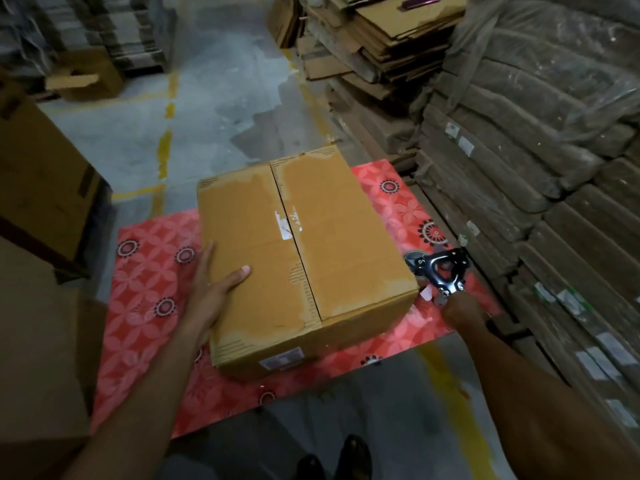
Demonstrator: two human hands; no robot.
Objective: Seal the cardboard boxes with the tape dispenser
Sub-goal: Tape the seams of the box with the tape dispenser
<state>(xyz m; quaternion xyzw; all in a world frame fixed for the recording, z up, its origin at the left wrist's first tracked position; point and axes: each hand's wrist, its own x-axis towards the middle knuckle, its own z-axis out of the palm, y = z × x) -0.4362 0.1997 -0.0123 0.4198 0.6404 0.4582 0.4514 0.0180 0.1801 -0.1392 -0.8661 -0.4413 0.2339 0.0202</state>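
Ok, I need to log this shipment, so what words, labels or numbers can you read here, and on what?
No text here can be read.
On top of the brown cardboard box: torn white sticker, print blurred.
On the box's near side: pale label, blurred.
On the plastic-wrapped flat cardboard stacks: small white labels, too small to read.

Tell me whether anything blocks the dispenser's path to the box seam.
Nothing visible. The right hand holds the dispenser beside the box at its right edge; the seam is uncovered, and the left hand rests at the left edge.
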